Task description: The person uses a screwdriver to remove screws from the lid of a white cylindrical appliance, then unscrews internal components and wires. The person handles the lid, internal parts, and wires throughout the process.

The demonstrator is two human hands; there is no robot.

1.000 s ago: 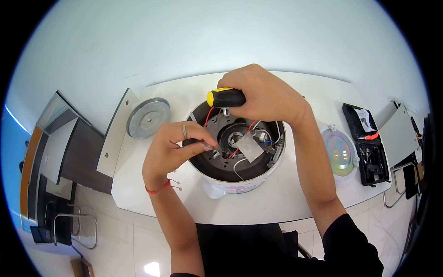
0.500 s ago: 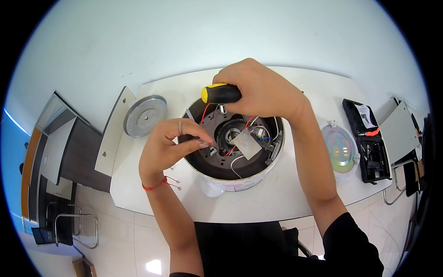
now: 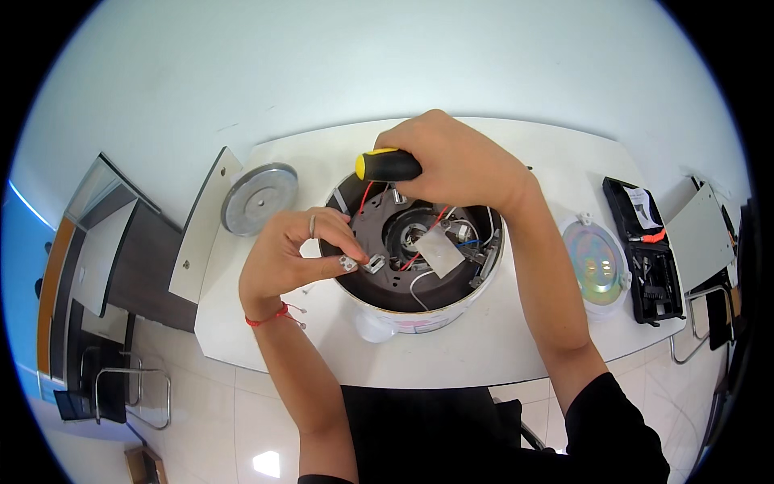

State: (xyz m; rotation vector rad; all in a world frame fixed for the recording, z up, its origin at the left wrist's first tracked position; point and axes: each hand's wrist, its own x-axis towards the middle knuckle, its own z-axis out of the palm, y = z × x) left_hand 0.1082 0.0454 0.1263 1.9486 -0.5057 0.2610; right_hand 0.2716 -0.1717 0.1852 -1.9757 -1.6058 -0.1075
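A round appliance body (image 3: 442, 319) with a white outer wall lies with its wired inside facing up. Above its far rim my right hand (image 3: 451, 157) is closed around a black-and-yellow screwdriver handle (image 3: 389, 165); the shaft is hidden. My left hand (image 3: 294, 250) reaches over the left rim, thumb and forefinger pinched beside a small metal bracket (image 3: 375, 264). Whatever the pinch holds is too small or hidden to make out. Red and white wires and a pale square sheet (image 3: 439, 252) lie inside the body.
A round metal plate (image 3: 260, 200) is at the left on the white table (image 3: 322, 355). At the right lie a round lid (image 3: 595, 262) with a shiny film and an opened black tool case (image 3: 655, 278). Chairs stand on both sides.
My left fingers have drawn slightly back from the middle of the appliance, showing more of the small bracket. The right hand keeps its grip on the screwdriver; the whole view has shifted a little.
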